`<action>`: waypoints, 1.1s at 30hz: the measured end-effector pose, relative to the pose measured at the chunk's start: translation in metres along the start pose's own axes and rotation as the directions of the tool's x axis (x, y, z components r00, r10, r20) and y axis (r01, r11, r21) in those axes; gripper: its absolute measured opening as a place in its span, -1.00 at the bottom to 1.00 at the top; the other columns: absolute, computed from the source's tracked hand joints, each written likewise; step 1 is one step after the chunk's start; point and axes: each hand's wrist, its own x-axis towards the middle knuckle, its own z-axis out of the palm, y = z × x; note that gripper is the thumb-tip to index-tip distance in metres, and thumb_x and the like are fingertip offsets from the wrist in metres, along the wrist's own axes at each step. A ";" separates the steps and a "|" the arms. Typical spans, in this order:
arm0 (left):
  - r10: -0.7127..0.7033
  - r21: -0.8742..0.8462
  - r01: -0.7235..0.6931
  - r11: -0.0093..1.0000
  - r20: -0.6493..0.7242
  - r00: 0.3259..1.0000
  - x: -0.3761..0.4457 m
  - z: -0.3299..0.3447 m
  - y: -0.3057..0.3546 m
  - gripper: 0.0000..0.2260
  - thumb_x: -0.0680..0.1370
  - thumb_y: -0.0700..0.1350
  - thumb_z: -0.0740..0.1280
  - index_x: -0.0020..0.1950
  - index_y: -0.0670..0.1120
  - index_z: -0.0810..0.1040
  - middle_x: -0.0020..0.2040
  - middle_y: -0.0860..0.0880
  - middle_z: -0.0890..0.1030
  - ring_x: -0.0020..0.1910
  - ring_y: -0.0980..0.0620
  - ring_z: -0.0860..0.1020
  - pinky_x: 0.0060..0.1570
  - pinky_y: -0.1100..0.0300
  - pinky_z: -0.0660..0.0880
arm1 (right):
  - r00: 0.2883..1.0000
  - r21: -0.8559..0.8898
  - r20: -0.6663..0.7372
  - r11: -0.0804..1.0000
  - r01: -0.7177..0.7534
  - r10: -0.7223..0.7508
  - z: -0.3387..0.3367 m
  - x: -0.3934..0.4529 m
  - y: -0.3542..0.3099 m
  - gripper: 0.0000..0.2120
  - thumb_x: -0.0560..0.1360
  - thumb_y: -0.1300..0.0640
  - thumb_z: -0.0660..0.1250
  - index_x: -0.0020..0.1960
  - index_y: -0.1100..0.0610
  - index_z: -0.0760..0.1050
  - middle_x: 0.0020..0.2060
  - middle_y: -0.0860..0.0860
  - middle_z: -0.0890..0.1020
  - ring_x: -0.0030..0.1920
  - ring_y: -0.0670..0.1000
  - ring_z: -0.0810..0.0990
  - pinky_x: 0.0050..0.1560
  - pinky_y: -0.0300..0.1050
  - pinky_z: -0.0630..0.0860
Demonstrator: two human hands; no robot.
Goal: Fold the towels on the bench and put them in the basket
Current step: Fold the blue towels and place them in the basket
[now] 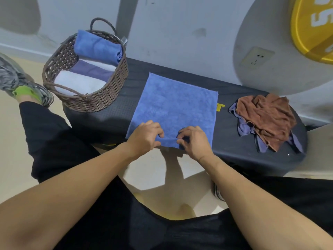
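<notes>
Both hands, left hand (144,136) and right hand (192,139), are pinched on the near edge of the blue towel (173,107), spread flat on the bench (111,114). Folding is judged just starting; that edge must be carried to the far edge. Basket (100,98): bench's left end.

Black bench (111,116) with wicker basket (100,98), flat blue towel (176,105), crumpled towels (266,120).

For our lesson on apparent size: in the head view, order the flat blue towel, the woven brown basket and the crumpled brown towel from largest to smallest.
1. Flat blue towel
2. Woven brown basket, nearly as large
3. Crumpled brown towel
</notes>
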 end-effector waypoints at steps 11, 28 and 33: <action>-0.231 -0.170 0.266 0.949 0.197 0.953 0.033 -0.014 -0.002 -0.93 0.42 -0.22 0.52 -0.15 -0.13 0.67 -0.19 -0.02 0.66 -0.27 0.17 0.52 -0.30 0.45 0.40 | 0.964 -0.305 0.196 0.923 0.233 -0.179 0.008 -0.012 -0.016 -0.50 0.34 0.01 0.53 0.20 0.02 0.41 0.04 -0.03 0.39 0.04 0.05 0.36 0.03 -0.06 0.29; -0.303 -0.098 0.328 0.939 0.212 0.929 0.036 -0.020 0.004 -0.67 0.57 -0.15 0.33 -0.37 -0.12 0.33 -0.40 0.00 0.36 -0.37 0.04 0.32 -0.36 0.22 0.22 | 0.979 0.270 0.088 0.942 -0.200 0.183 -0.024 0.013 -0.003 -0.87 0.52 0.07 0.42 -0.03 0.13 0.61 -0.24 -0.05 0.63 -0.19 -0.04 0.56 -0.15 -0.19 0.43; -0.297 -0.075 0.315 0.946 0.187 0.936 0.042 -0.021 0.003 -0.69 0.59 -0.13 0.31 -0.32 -0.19 0.38 -0.34 -0.05 0.41 -0.31 -0.01 0.35 -0.33 0.18 0.26 | 0.956 0.206 0.194 0.943 -0.260 0.221 -0.030 0.013 0.005 -0.81 0.43 0.08 0.53 -0.10 0.17 0.60 -0.26 -0.01 0.62 -0.24 -0.02 0.53 -0.29 -0.21 0.42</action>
